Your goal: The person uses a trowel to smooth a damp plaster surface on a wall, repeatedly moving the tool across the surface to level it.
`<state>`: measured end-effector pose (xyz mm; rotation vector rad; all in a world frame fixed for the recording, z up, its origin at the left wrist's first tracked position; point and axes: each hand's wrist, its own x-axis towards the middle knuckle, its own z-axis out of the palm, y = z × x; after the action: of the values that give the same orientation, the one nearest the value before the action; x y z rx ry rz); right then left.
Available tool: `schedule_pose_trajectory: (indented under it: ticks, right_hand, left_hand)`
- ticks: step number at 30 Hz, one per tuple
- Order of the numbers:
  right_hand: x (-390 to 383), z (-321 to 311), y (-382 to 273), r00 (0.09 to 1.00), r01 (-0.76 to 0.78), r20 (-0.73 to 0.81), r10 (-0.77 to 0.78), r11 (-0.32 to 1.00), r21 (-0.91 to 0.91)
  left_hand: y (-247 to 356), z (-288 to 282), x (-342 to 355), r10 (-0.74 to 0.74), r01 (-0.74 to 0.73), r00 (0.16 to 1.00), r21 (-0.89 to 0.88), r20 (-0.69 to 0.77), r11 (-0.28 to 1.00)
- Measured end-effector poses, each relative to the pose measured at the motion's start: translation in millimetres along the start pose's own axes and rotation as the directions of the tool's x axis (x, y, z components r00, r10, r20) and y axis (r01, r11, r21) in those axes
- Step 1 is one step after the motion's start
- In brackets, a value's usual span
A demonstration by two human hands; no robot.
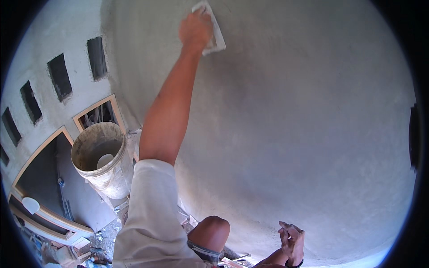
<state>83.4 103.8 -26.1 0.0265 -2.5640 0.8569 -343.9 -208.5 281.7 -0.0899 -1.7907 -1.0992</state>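
The left hand (196,29) has its grip clamped on a pale rectangular float (217,39), high against the grey wall (286,116). Lower down, the right hand (292,241) is loosely curled, its grip apart.

Soft, diffuse light falls on the broad grey plastered wall (286,134), paling to bluish white along its lower right edge. At the wall's top, the bare left hand (195,30) and pale-edged rectangular trowel (218,40) are slightly blurred; left of the wall, narrow rectangular openings (60,77) sit in shadow. Fisheye distortion bows the wall's outline inside a black, blue-fringed rim.
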Motion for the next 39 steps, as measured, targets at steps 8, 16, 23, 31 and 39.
schedule_pose_trajectory:
  ticks: [8,16,23,31,39]
  right_hand:
    - [5,-14,-4,0.967,-0.146,0.202,0.152,0.988,-0.045]
    - [6,5,5,0.998,0.026,0.066,-0.023,0.999,-0.044]
    - [17,25,-1,0.989,0.003,0.145,0.004,0.999,-0.05]
    - [37,44,-20,0.978,0.022,0.208,-0.02,1.0,-0.004]
    - [62,59,-50,0.962,0.075,0.261,-0.074,0.997,0.006]
  left_hand:
    - [29,4,-9,0.216,-0.21,0.976,0.13,-0.034,0.969]
    - [15,9,23,0.172,-0.17,0.985,0.065,-0.029,0.983]
    - [-12,9,-84,0.309,-0.312,0.947,0.027,0.09,0.95]
    - [6,-17,-6,0.195,-0.199,0.977,0.039,0.091,0.979]
    - [-21,1,-17,0.306,-0.308,0.95,0.023,0.057,0.951]
